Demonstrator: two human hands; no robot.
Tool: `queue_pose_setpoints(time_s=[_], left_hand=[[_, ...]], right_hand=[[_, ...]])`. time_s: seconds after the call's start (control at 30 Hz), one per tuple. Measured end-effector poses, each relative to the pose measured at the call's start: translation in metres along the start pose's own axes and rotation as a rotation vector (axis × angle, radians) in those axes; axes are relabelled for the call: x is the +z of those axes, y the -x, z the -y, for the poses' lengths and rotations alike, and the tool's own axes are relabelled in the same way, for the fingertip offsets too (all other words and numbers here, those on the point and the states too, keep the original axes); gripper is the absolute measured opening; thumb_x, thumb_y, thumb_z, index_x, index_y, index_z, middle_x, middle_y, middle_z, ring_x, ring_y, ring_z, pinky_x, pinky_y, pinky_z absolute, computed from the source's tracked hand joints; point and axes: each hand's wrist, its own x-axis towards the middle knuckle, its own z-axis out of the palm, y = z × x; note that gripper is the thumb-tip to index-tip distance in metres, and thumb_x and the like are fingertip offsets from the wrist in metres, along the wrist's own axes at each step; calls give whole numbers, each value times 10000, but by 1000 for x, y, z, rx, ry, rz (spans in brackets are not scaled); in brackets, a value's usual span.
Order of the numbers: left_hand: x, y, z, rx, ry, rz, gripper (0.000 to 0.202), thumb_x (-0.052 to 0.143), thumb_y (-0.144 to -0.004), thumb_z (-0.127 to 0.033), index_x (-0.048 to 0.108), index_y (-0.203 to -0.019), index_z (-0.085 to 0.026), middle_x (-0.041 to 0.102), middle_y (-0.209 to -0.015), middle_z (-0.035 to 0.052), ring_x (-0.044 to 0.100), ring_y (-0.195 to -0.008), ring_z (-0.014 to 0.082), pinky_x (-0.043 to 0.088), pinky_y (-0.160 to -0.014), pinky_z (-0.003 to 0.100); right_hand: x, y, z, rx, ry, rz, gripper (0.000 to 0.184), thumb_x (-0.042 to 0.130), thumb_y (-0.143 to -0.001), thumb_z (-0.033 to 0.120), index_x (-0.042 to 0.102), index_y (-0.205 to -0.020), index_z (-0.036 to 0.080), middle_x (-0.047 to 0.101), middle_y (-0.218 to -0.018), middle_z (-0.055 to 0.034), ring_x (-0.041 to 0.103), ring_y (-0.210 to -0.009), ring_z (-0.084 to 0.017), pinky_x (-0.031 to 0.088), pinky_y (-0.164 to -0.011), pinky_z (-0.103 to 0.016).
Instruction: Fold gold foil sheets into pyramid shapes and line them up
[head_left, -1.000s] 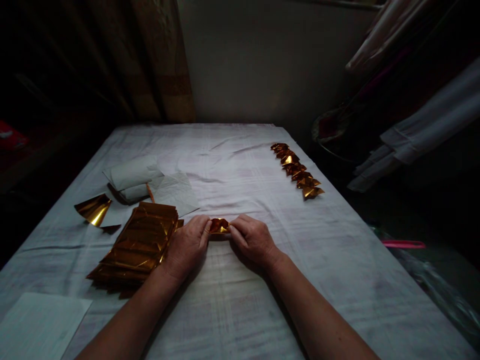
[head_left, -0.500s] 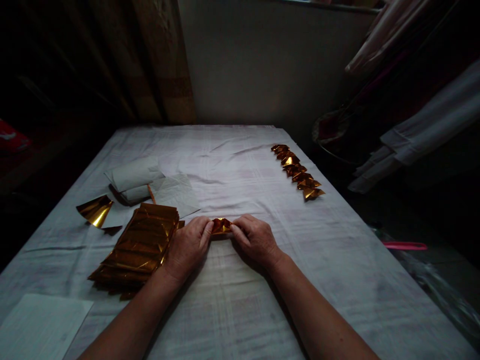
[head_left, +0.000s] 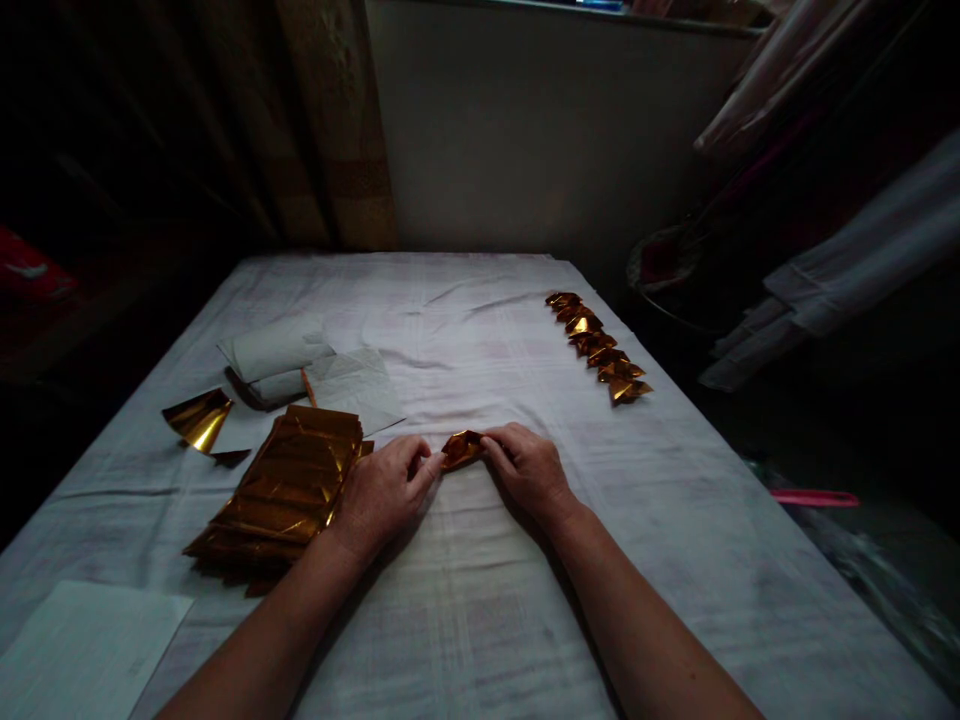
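A small folded piece of gold foil paper (head_left: 462, 449), boat-shaped with a hollow middle, lies between my hands just above the cloth. My right hand (head_left: 531, 468) pinches its right end between thumb and fingers. At the left end, my left hand (head_left: 386, 492) has its thumb tip against the foil, with the index finger bent beside it. Close to my left wrist rests a thick stack of gold foil sheets (head_left: 289, 490). A row of folded gold foil pieces (head_left: 600, 348) stretches along the far right of the table.
White checked cloth covers the table (head_left: 480, 600). Left of centre lie grey-white paper wrapping (head_left: 277, 350) and a curled gold foil scrap (head_left: 201, 420). A pale sheet (head_left: 90, 650) lies at the near left. Clothes (head_left: 862, 260) hang beyond the right edge, above a pink strip (head_left: 814, 497).
The folded foil has shifted slightly right and tilted, its middle now looking more hollow. My left fingers have loosened and lifted a little; my right hand has moved slightly right.
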Motion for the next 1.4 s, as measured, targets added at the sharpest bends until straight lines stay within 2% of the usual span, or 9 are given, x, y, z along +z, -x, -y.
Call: queue_pose_setpoints(time_s=[0.17,0.3,0.4,0.47,0.6,0.8,1.0,1.4], left_hand=[[0,0,0,7,-41,7,318,431,-943,-439,583,-775,-215,668,-771,11,620,-709,167,381,-663,273],[2,0,1,21,-94,-15,311,422,-954,-403,591,-776,-212,685,-792,16,627,-721,166,382,-671,273],[5,1,3,36,-133,-35,288,425,-955,-364,604,-788,-212,700,-813,21,638,-743,169,388,-676,269],[6,1,5,40,-144,-44,271,433,-952,-347,612,-799,-214,708,-826,22,641,-747,169,391,-676,266],[8,0,6,46,-141,-64,265,438,-954,-346,620,-811,-217,715,-840,20,647,-751,169,393,-676,265],[9,0,9,62,-139,-75,266,437,-949,-342,624,-804,-220,714,-827,18,645,-737,169,394,-666,266],[11,-1,13,70,-117,-91,273,433,-950,-352,618,-796,-223,716,-825,11,648,-737,163,394,-663,260],[11,0,12,67,-103,-98,271,429,-942,-358,623,-807,-224,727,-840,11,653,-740,165,406,-676,266]], right_hand=[[-12,2,-19,58,-60,-134,236,506,-937,310,725,-982,237,748,-956,-58,689,-882,-200,534,-808,-317],[-44,6,-43,144,-25,-314,252,533,-899,371,738,-899,224,732,-914,-62,674,-819,-202,539,-766,-330],[-74,17,-71,228,119,-526,293,571,-853,437,759,-877,214,698,-875,-63,614,-702,-176,519,-707,-320],[-90,27,-91,324,196,-659,334,563,-837,458,770,-880,200,686,-817,-66,607,-722,-190,510,-729,-330],[-105,42,-120,464,255,-788,354,563,-796,449,786,-866,184,700,-780,-77,626,-771,-220,505,-759,-344],[-108,36,-134,566,325,-805,332,569,-768,391,798,-870,173,688,-795,-74,611,-735,-211,485,-718,-328],[-113,34,-144,684,359,-734,340,579,-747,353,798,-922,161,680,-883,-95,598,-761,-220,468,-711,-333],[-112,26,-149,821,445,-700,336,581,-769,388,805,-962,229,734,-940,-89,600,-777,-224,453,-685,-320]])
